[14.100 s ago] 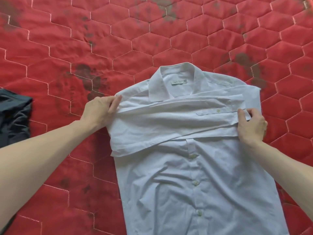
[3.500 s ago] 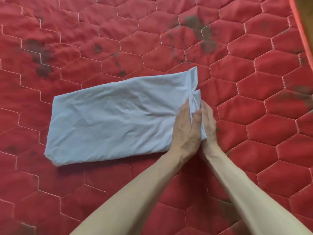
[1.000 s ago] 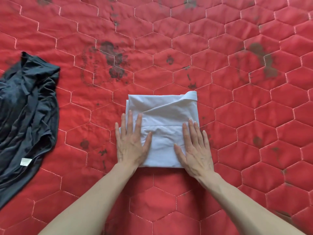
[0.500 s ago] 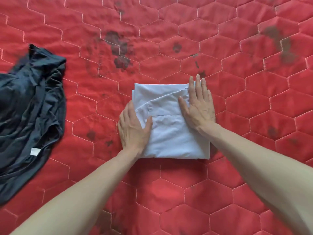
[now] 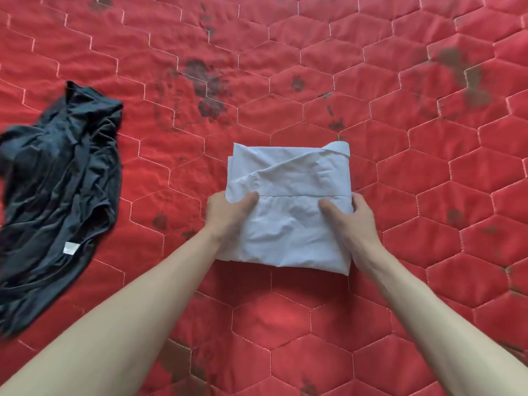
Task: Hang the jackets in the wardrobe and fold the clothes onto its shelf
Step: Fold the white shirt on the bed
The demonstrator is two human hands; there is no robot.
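Observation:
A white shirt (image 5: 288,184), folded into a compact square, lies in the middle of a red quilted mattress (image 5: 314,81). My left hand (image 5: 228,215) grips its left edge, thumb on top and fingers tucked under the cloth. My right hand (image 5: 351,221) grips the right edge the same way. The near part of the bundle is bunched between my thumbs. A dark, crumpled garment (image 5: 60,190) with a small white label lies unfolded on the mattress at the far left, apart from both hands.
The mattress has hexagonal stitching and several dark stains. It fills the whole view; no wardrobe or shelf is in sight.
Half a second ago my palms lay flat on the folded shirt, pressing it. Now both hands have slid to its sides and curled round the edges.

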